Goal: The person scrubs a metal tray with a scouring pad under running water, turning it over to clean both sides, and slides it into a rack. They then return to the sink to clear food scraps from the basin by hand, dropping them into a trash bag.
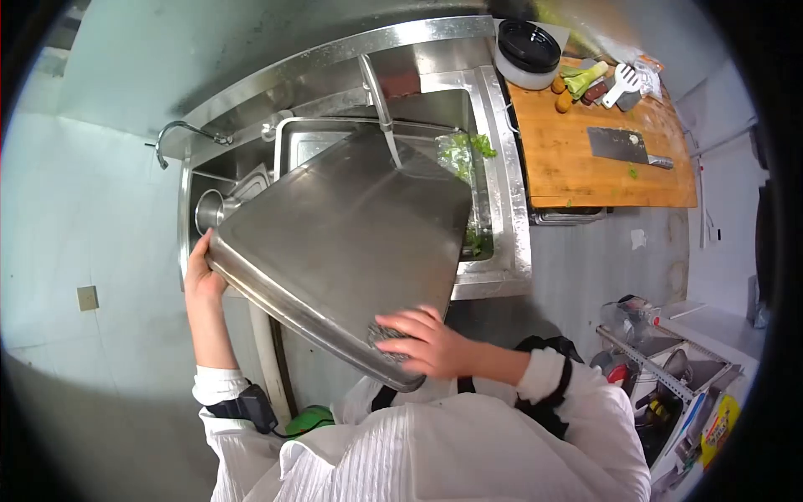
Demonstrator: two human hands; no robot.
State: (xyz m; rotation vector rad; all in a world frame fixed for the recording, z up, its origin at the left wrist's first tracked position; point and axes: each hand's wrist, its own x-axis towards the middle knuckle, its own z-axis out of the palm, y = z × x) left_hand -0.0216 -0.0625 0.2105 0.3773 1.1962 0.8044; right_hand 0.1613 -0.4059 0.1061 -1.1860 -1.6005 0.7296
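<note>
A large metal tray (343, 217) is tilted over the sink with its underside facing me. My left hand (203, 272) grips its left corner, fingers wrapped round the edge. At the near corner, my right hand (431, 341) is closed on a steel wool scrubber (386, 340) and presses it against the tray. Water from the faucet (376, 92) runs onto the far part of the tray. The tray hides much of the sink (506, 209) below it.
Green leaves (483, 145) lie at the sink's right side, and another metal tray (288, 134) stands behind. A cleaver (619, 146) and utensils rest on the wooden board (556, 180) at right. A metal cup (209, 211) sits at left; a shelf rack (652, 364) stands lower right.
</note>
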